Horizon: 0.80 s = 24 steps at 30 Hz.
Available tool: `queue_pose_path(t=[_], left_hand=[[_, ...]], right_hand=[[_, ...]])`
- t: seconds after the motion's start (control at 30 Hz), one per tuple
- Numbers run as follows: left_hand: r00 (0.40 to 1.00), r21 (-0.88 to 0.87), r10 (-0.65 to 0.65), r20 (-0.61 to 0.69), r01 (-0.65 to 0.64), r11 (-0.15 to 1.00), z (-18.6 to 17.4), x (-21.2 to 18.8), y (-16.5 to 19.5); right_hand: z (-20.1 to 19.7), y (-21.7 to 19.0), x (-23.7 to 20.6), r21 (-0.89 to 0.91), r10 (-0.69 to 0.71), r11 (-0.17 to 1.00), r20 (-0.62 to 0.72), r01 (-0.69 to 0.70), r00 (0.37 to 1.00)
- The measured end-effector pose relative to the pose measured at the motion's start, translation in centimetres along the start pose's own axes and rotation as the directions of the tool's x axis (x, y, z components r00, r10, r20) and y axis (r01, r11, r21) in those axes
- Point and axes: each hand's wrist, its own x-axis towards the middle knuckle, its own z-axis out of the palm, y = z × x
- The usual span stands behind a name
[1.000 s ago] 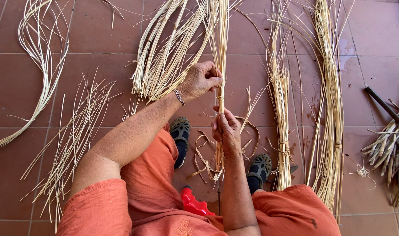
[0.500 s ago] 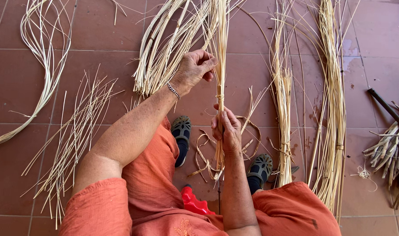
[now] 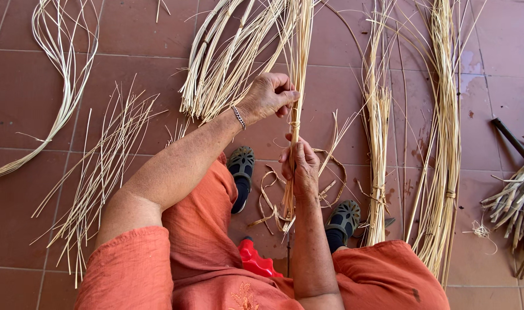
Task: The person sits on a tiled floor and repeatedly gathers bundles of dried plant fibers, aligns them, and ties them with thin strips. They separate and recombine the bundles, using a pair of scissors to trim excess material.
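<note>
Left hand point(image 3: 269, 97) pinches the pale straw bundle point(image 3: 296, 51) high up, right hand point(image 3: 299, 166) clamps it lower down. The bundle stands upright between the knees, thin yellowish stalks tied with a knot between the hands, lower ends frayed above the red tile floor point(image 3: 136, 34).

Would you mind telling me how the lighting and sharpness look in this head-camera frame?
Head view: soft, even daylight with only faint shadows, no glare on the tiles; the left hand, right hand and the reed bundle they hold are sharp; straight tile joints bow slightly near the edges, suggesting a wide lens.
</note>
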Motion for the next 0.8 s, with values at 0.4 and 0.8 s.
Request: queue_pose_path(t=[0.4,0.8], left_hand=[[0.998,-0.145,-0.040,-0.055,0.031,0.989,-0.7,0.2,0.1],[0.993,-0.249,-0.072,-0.096,0.046,0.967,-1.1,0.1,0.7]], right_hand=[[-0.2,0.7,0.1,0.063,-0.004,0.998,0.003,0.003,1.000],[0.4,0.0,0.0,0.074,0.005,0.997,-0.005,-0.004,1.000]])
